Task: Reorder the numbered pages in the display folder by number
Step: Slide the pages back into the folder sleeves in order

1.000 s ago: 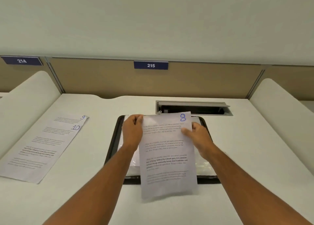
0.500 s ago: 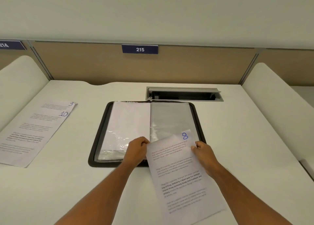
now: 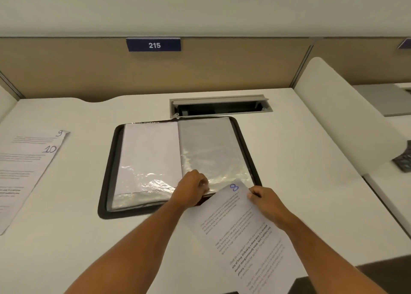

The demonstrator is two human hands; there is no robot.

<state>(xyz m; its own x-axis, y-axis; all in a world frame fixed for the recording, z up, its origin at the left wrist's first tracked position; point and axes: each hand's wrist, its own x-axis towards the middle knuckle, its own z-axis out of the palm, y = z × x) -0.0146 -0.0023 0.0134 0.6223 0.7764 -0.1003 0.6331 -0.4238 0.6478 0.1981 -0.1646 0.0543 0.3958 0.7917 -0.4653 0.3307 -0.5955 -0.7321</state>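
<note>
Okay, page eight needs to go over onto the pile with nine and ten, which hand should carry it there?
Probably the left hand: it grips page 8 at its top left corner, on the side of the pile, which lies far left. The right hand would have to cross over.

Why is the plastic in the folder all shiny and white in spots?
In the head view, overhead light glares off the crinkled plastic sleeves of the display folder; the wide lens bends the desk edges, and page 8's small print is blurred.

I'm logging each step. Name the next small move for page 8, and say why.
Probably lay page 8 on the page 10 pile at left: both the left hand and right hand hold it clear of the folder, whose right sleeve looks empty.
</note>
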